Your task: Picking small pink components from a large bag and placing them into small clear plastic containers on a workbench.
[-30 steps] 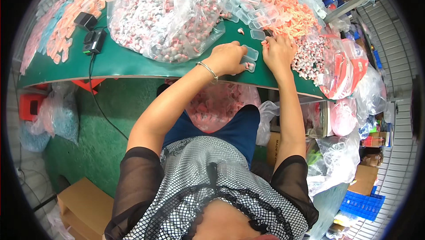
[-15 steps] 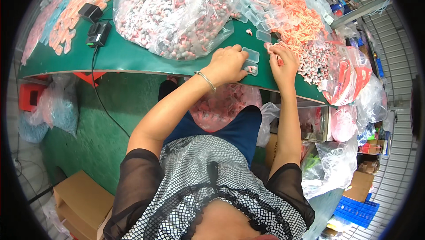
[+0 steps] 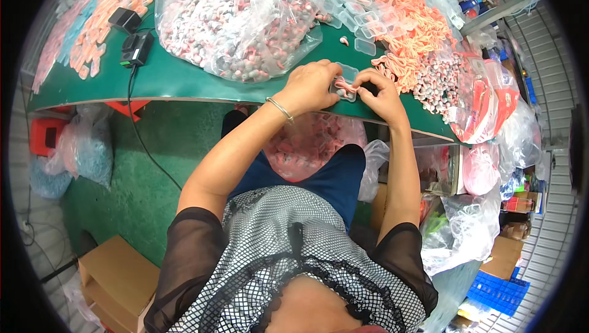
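At the table's near edge, a small clear plastic case lies open, with its lid side farther from me. My left hand grips its left side, fingers bent around the rim. Inside the near half sits a looped bundle of coral cord. My right hand pinches the right end of that bundle between thumb and forefinger. Small grey-and-coral pieces partly show in the case; my fingers hide some of them. One loose grey-and-coral piece lies on the table beyond the case.
A large clear bag of grey-and-coral pieces stands left of my hands. Clear cases, a coral cord pile and loose pieces spread to the right. A black adapter with a cable sits at the left.
My right hand has come left from beside the cord pile to the case, bringing a coral cord bundle into its near half. My left hand remains at the case.
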